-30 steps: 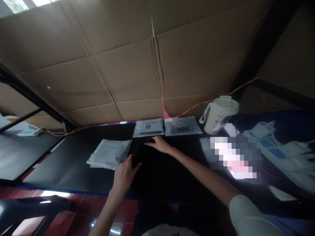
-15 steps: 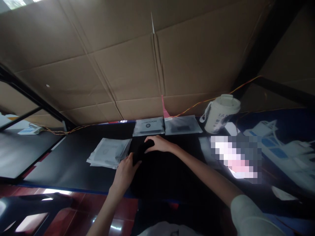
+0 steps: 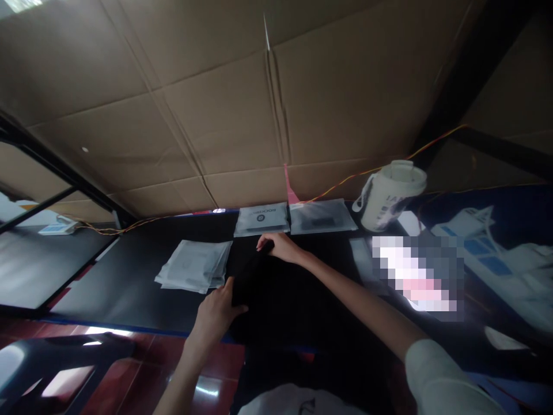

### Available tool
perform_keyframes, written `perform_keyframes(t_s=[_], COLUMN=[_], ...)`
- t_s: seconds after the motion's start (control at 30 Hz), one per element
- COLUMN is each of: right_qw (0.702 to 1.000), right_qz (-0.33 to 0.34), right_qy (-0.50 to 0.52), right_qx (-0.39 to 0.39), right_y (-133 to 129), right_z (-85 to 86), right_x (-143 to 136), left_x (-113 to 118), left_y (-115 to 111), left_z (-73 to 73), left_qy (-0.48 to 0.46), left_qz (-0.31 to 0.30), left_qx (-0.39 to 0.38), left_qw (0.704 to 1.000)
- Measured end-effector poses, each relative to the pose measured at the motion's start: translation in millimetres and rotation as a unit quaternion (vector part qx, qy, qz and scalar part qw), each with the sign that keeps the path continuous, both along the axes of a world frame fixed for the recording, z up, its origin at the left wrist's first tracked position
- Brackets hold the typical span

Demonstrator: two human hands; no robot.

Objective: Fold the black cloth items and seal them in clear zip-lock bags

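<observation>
Head view: black cloth held on the desk, left of the cup and nearer the person. Near part gripped by the left hand, thumb apart from fingers with fabric between; undersides hidden. Far edge pinched by the right hand, fingers curled over, between left hand and cup.

Risks, as judged: black on black, cloth outline barely readable, so a skewed edge could be missed. Slip likeliest at the right hand, where only a small bit of edge seems caught; if pulled unevenly, fabric could be bunched or dropped. Stack of pouches, well left of the cup, sits just beside the left hand; could be knocked askew by a sideways swing. Logo pouch and plain pouch, lined up left of the cup, could be shoved if the right hand is pushed farther.

Surface: dark, smooth-looking, faint sheen far left of the cup. Room: dim. Cardboard stood up as a wall behind the cup; yellow-red wire run behind the cup too. Area just in front of the cup pixelated, contents can't be told. Red floor seen past the desk's near edge, well left of the cup.
</observation>
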State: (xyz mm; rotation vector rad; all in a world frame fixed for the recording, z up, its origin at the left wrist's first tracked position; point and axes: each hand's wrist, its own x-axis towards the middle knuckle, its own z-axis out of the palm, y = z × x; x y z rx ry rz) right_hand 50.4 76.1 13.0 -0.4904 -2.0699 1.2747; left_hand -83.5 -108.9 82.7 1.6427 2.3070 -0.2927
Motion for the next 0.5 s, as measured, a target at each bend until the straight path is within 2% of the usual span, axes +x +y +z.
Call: perform_keyframes(t_s=[0.13,0.3,0.4,0.5], right_qw=[1.000,1.000,0.999,0.997], right_qz=[0.003,0.011,0.038,0.065], right_qy=[-0.006,-0.022,-0.034,-0.039], right_qx=[-0.003,-0.001,0.005,0.020], right_y=[0,-1,1,3], right_z=[-3.7,-6.2,-3.1,2.0], right_x=[0,1,3,6], left_x=[-16,-28,-23,-13], left_y=[-10,-18,-22,-18], left_z=[-5.0,-3.1,-1.3,-4.0], left_qy=[-0.072,-0.167,-0.150,-0.085], left_qz=[0.013,0.030,-0.001,-0.022], left_qx=[-0.006,0.037,0.048,0.084], left_qw=[0.997,0.985,0.987,0.993])
